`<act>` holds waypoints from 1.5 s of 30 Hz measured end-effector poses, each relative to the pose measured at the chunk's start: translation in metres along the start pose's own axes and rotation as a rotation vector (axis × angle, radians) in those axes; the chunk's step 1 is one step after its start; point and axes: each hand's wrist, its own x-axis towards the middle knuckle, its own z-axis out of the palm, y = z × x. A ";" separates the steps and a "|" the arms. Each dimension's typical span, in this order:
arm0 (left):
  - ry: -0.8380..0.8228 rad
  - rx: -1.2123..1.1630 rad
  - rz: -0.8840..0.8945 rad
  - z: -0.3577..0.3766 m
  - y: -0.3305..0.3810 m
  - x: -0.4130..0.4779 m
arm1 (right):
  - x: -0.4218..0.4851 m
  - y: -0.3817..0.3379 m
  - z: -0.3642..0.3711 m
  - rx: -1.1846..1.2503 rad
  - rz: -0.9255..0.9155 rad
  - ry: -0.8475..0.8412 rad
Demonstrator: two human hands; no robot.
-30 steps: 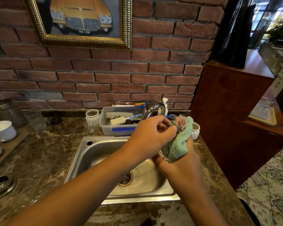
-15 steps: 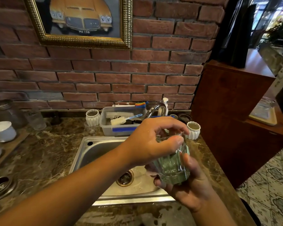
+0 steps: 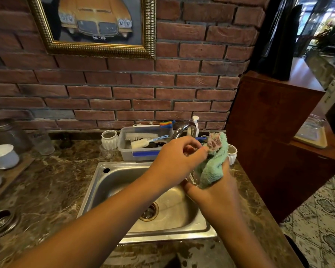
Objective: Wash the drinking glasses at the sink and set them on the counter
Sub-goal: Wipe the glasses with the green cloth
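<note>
The curled fingers (image 3: 198,151) of the left hand (image 3: 174,159) grasp the glass (image 3: 192,178), their tips meeting the green cloth (image 3: 213,167). The right hand (image 3: 217,192) clutches that cloth against the glass, above the right side of the sink (image 3: 112,182) and just near of the faucet (image 3: 180,129).

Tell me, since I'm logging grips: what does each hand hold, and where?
The left hand grips the clear drinking glass at its top; the right hand wraps the teal fluffy cloth around its side.
</note>
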 end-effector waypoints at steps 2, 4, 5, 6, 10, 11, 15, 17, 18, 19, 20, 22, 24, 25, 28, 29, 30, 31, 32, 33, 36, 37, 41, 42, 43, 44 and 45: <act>0.020 -0.018 0.030 0.000 0.000 -0.003 | 0.001 0.000 -0.002 0.096 0.031 -0.066; 0.029 -0.037 0.086 -0.003 0.003 -0.007 | 0.002 -0.005 -0.005 0.214 0.052 -0.112; 0.023 -0.048 0.118 -0.004 0.006 -0.009 | 0.003 -0.008 -0.006 0.292 0.065 -0.137; 0.012 -0.065 0.149 -0.006 0.009 -0.012 | 0.004 -0.011 -0.009 0.387 0.087 -0.177; -0.089 -0.195 0.246 -0.015 0.015 -0.020 | 0.000 -0.012 -0.020 0.953 0.364 -0.444; -0.119 -0.210 0.274 -0.017 0.016 -0.021 | -0.001 -0.012 -0.021 1.076 0.417 -0.542; -0.209 -0.147 0.313 -0.020 0.018 -0.019 | -0.009 -0.004 -0.019 1.150 0.435 -0.617; -0.218 -0.093 0.283 -0.021 0.013 -0.015 | -0.008 -0.002 -0.018 1.041 0.459 -0.466; -0.203 -0.068 0.276 -0.021 0.011 -0.013 | -0.007 -0.003 -0.018 0.955 0.421 -0.417; -0.183 -0.050 0.262 -0.020 0.008 -0.011 | -0.004 -0.004 -0.016 0.823 0.341 -0.376; -0.159 -0.040 0.230 -0.018 0.006 -0.010 | -0.002 -0.006 -0.014 0.641 0.251 -0.319; -0.116 -0.020 0.135 -0.013 0.004 -0.008 | 0.003 -0.009 -0.010 0.270 0.108 -0.185; -0.082 -0.011 0.063 -0.008 0.004 -0.006 | 0.003 -0.007 -0.005 0.073 0.061 -0.081; -0.057 -0.018 0.047 -0.006 0.003 -0.006 | 0.001 -0.007 -0.003 0.008 0.055 -0.042; 0.017 -0.019 0.064 -0.005 0.004 -0.010 | -0.001 -0.007 0.001 0.017 0.064 -0.042; 0.034 -0.010 0.090 -0.006 0.004 -0.011 | 0.001 -0.008 -0.001 0.055 0.076 -0.075; 0.038 -0.006 0.119 -0.008 0.006 -0.013 | 0.002 -0.011 -0.003 0.082 0.084 -0.109; 0.032 -0.017 0.145 -0.010 0.007 -0.014 | 0.003 -0.014 -0.005 0.112 0.086 -0.143; 0.020 -0.044 0.168 -0.013 0.010 -0.015 | 0.004 -0.016 -0.008 0.157 0.086 -0.165; 0.003 -0.079 0.191 -0.016 0.011 -0.015 | 0.005 -0.018 -0.010 0.220 0.093 -0.182; -0.080 -0.173 0.251 -0.024 0.013 -0.017 | 0.004 -0.025 -0.015 0.531 0.187 -0.314; -0.116 -0.213 0.267 -0.025 0.013 -0.018 | 0.002 -0.024 -0.016 0.674 0.263 -0.381; -0.211 -0.270 0.295 -0.027 0.014 -0.018 | -0.008 -0.017 -0.016 1.108 0.451 -0.581; -0.220 -0.277 0.289 -0.028 0.013 -0.016 | -0.009 -0.018 -0.014 1.111 0.465 -0.561; -0.210 -0.267 0.282 -0.028 0.011 -0.015 | -0.009 -0.019 -0.011 1.096 0.487 -0.510; -0.173 -0.239 0.266 -0.027 0.008 -0.015 | -0.008 -0.018 -0.009 1.047 0.494 -0.439; -0.119 -0.200 0.234 -0.025 0.004 -0.017 | -0.007 -0.017 -0.008 0.966 0.462 -0.374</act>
